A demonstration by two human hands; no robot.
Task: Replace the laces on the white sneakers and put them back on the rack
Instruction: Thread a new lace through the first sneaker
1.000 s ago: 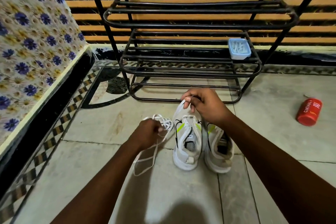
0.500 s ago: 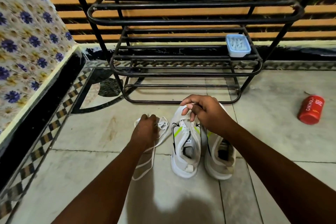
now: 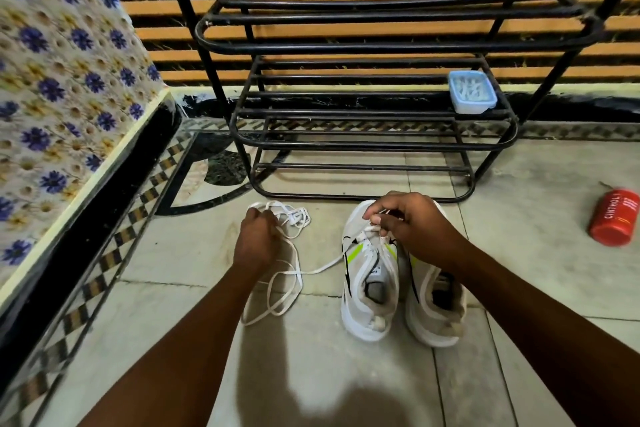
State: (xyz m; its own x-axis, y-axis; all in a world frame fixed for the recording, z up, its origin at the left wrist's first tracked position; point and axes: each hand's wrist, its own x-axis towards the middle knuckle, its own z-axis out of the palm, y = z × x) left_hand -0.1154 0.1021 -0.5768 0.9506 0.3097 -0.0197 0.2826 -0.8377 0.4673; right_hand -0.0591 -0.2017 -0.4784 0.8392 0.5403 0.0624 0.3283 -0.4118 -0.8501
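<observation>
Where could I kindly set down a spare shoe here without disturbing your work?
Bare tiles lie between the sneakers and the red can; the rack is free left of the blue box. Crowded: the loose lace by the left hand.

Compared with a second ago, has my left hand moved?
Yes. The left hand, gripping the lace, has moved left, away from the white sneakers, to below the bottom-left corner of the rack.
</observation>
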